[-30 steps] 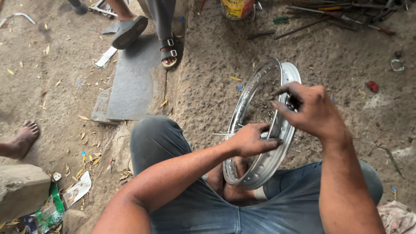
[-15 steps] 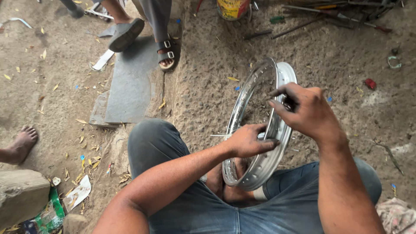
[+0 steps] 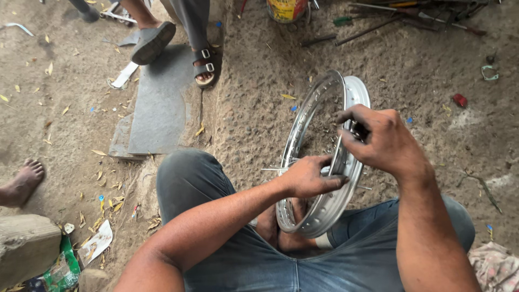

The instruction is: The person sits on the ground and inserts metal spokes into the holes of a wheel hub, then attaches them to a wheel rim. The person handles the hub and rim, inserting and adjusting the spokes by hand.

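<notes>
Head view, wheel rim (image 3: 319,162), seemingly pinched between fingers (image 3: 346,138)

rim (image 3: 324,213) silver; jeans (image 3: 303,265) blue; slab (image 3: 162,108) grey; can (image 3: 286,10) yellow

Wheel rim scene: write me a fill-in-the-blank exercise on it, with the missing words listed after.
1. The rim stands on edge between the person's ____.
2. The left hand grips the rim's ____ half.
3. The right hand pinches a small dark part at the rim's ____ edge.
4. The feet on the grey slab wear ____.

Missing words: knees; lower; right; sandals
</notes>
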